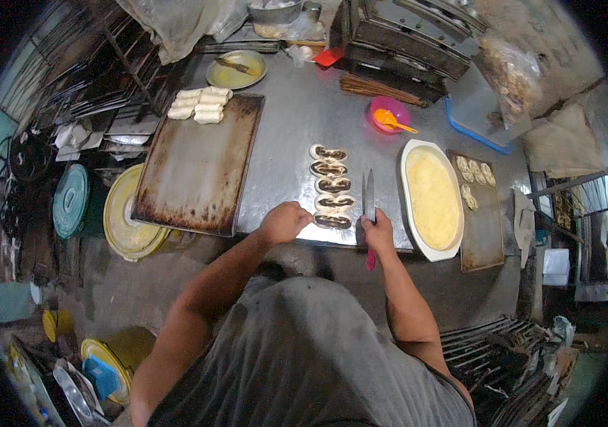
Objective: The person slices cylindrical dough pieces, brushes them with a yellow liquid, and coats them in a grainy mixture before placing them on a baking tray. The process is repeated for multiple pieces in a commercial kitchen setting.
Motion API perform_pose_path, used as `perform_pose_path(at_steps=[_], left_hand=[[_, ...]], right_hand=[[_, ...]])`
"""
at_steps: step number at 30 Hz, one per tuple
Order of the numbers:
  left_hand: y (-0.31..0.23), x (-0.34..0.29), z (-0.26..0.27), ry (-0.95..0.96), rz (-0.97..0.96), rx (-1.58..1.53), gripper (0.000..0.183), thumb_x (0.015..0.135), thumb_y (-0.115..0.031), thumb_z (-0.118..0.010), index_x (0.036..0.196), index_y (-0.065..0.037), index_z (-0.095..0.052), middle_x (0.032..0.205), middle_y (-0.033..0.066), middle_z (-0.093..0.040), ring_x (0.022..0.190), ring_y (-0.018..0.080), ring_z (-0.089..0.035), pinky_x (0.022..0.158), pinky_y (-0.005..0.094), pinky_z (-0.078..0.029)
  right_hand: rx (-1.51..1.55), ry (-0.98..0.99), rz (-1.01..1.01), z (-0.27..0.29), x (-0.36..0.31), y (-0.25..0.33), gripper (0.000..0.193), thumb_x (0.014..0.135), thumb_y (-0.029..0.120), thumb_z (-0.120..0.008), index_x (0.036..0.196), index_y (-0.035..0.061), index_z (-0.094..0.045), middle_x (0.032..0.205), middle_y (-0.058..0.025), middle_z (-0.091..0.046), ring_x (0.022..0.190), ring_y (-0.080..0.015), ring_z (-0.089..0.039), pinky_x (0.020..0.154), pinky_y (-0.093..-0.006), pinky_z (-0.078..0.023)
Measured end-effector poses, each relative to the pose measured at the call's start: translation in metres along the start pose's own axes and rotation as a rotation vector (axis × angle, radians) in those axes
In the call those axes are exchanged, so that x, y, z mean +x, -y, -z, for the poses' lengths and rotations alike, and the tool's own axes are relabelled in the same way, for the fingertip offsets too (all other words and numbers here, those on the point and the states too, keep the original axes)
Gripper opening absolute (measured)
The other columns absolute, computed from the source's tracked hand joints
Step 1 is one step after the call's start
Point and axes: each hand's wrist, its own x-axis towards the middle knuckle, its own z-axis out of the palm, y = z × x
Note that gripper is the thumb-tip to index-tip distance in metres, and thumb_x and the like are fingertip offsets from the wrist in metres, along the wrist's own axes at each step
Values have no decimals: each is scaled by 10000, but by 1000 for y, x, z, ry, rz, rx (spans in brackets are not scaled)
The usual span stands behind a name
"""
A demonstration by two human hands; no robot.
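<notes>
Several slit dough pieces (333,186) with dark filling lie in a column on the metal table, pointing sideways. My left hand (286,222) is closed, its fingertips at the left end of the nearest piece (333,220); whether they pinch it is hidden. Just right of the column, my right hand (379,233) grips a knife (369,196) by its pink handle, the blade pointing away from me. To the right of that hand stands a white oval dish (409,206) filled with a pale yellow, crumbly-looking layer.
At left, a scorched baking tray (201,171) carries pale dough rolls (201,103) at its far end. Behind it sits a bowl (236,70) with a brush. A pink bowl (375,121) holds an orange scoop (393,119). Another tray (480,235) with shaped dough lies far right.
</notes>
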Motion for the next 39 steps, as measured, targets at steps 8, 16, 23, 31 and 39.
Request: perform_pose_path(at_steps=[8, 16, 23, 31, 39], left_hand=[[-19, 5, -4, -40, 145, 27, 203, 883, -248, -711, 1025, -110, -753, 964, 121, -730, 906, 318, -696, 824, 428, -548], [35, 14, -14, -592, 198, -31, 199, 890, -157, -674, 1061, -63, -716, 995, 144, -699, 928, 340, -688, 835, 421, -549], [9, 31, -12, -760, 321, 183, 160, 887, -183, -683, 1030, -128, -729, 947, 110, -720, 800, 313, -707, 705, 408, -558], [-2, 36, -18, -784, 414, 219, 141, 873, -218, -678, 962, -127, -739, 870, 83, -693, 679, 263, -670, 653, 387, -549], [-5, 37, -19, -814, 436, 246, 122, 860, -214, -693, 945, -133, -725, 825, 75, -679, 644, 254, -659, 632, 390, -546]], right_hand=[[-458, -226, 361, 22, 43, 55, 450, 822, 13, -632, 1270, -31, -618, 1241, -296, -604, 1081, -468, -621, 966, -473, -512], [-649, -342, 328, 76, 128, 106, 402, 868, 246, -668, 1215, 45, -629, 1218, -225, -623, 1074, -439, -602, 925, -534, -508], [-828, -211, 354, 146, 254, 80, 423, 852, 263, -770, 1245, 133, -683, 976, -145, -739, 902, -362, -698, 788, -443, -564], [195, -258, 394, 90, 343, 79, 268, 931, 290, -716, 994, 29, -732, 880, -169, -738, 820, -293, -719, 748, -407, -543], [109, -324, 481, 127, 278, 139, 277, 983, 325, -617, 1101, 97, -721, 966, -195, -745, 907, -373, -725, 805, -455, -555]])
